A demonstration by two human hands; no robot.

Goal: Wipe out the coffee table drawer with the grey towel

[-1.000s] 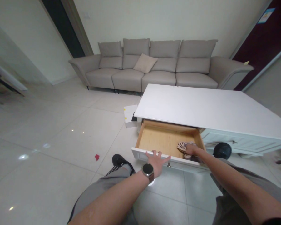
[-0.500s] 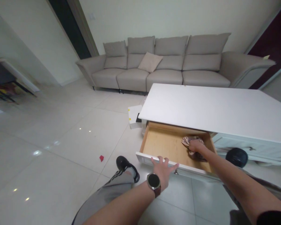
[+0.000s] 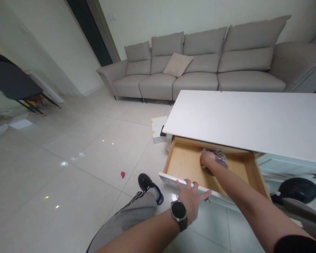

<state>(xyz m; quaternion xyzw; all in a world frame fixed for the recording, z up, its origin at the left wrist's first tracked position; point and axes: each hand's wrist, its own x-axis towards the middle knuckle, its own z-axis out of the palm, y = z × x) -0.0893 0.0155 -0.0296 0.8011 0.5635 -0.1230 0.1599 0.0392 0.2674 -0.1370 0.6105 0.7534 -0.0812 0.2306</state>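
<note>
A wooden drawer (image 3: 185,162) stands pulled out of a white coffee table (image 3: 242,119). My left hand (image 3: 192,198), with a watch on its wrist, rests on the drawer's white front edge, fingers spread apart. Inside the drawer my right hand (image 3: 207,160) is closed on a patterned cloth (image 3: 219,157) near the back. The cloth is partly hidden by that hand.
A grey sofa (image 3: 200,70) with a beige cushion (image 3: 177,64) lines the far wall. A white box (image 3: 158,129) lies on the tiled floor beside the table. A small red scrap (image 3: 123,174) lies on the tiles. My black shoes (image 3: 149,186) (image 3: 297,189) flank the drawer.
My right hand has pushed the cloth from the drawer's front right corner toward the back and middle. My view has shifted left and closer. The left hand stays on the drawer front.
</note>
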